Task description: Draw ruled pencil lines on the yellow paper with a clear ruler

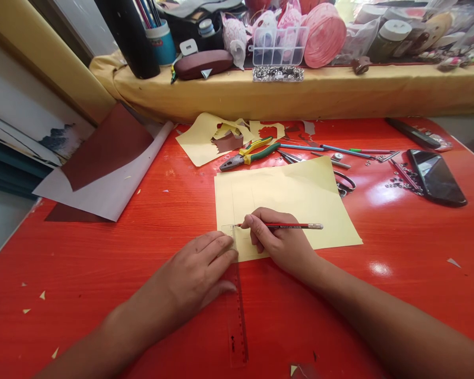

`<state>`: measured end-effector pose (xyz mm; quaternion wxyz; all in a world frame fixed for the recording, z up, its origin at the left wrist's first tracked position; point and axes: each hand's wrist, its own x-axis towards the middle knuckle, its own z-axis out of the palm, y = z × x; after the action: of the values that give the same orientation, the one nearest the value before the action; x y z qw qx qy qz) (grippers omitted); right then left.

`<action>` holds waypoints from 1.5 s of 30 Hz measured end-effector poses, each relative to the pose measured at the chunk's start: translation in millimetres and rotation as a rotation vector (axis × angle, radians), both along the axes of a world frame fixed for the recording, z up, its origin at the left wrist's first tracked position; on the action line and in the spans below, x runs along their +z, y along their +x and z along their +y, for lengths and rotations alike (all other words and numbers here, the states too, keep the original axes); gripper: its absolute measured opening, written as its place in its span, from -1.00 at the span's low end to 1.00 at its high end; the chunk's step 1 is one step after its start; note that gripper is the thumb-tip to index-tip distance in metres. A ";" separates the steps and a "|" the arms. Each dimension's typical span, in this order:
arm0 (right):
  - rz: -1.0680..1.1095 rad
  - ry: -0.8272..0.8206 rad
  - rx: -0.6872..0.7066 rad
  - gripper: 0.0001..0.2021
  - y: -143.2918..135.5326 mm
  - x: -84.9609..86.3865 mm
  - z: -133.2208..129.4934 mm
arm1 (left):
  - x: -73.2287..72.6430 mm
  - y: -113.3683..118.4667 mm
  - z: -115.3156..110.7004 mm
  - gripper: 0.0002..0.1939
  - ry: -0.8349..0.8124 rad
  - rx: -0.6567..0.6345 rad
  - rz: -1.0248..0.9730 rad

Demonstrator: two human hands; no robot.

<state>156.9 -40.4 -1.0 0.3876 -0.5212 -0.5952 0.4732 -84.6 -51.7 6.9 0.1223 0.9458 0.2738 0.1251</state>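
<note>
A pale yellow sheet of paper (292,195) lies on the red table, with thin pencil lines near its left side. Across its lower left edge runs a clear ruler (237,321), whose near end extends over the bare tabletop. My left hand (197,268) presses the ruler down, fingers together on its upper part and thumb lower along it. In my right hand (276,237) is a red and black pencil (296,226) with a white eraser end. Its tip touches the paper right at the ruler's edge, near the far end. The palm side of both hands is hidden.
Behind the paper lie yellow-green pliers (248,153), cut yellow scraps (201,142) and several pens. A black phone (436,176) rests at right, beside small metal rings. Brown and white sheets (106,163) lie at left. A cloth-covered ledge (221,95) crowded with supplies borders the back.
</note>
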 end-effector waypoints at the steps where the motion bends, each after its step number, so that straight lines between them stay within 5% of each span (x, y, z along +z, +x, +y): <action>1: 0.001 0.000 0.000 -0.67 0.0 -0.2 0.0 | -0.2 0.1 0.0 -0.68 0.000 0.000 -0.001; 34: 0.176 -0.015 -0.076 -0.60 1.0 0.2 0.8 | -4.8 3.1 9.5 -0.74 0.041 -0.004 -0.044; 41: 0.176 -0.027 -0.067 -0.59 2.0 -0.3 3.5 | -11.0 -1.8 -13.2 -0.50 0.186 0.055 0.062; 45: 0.229 -0.086 -0.070 -0.56 2.8 0.6 10.0 | -11.1 10.6 -23.3 -0.63 0.261 0.088 0.092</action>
<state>159.7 -30.5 -0.3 0.4464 -0.5003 -0.5076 0.5411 -74.1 -75.0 -4.3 -0.0198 0.9455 0.3016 0.1213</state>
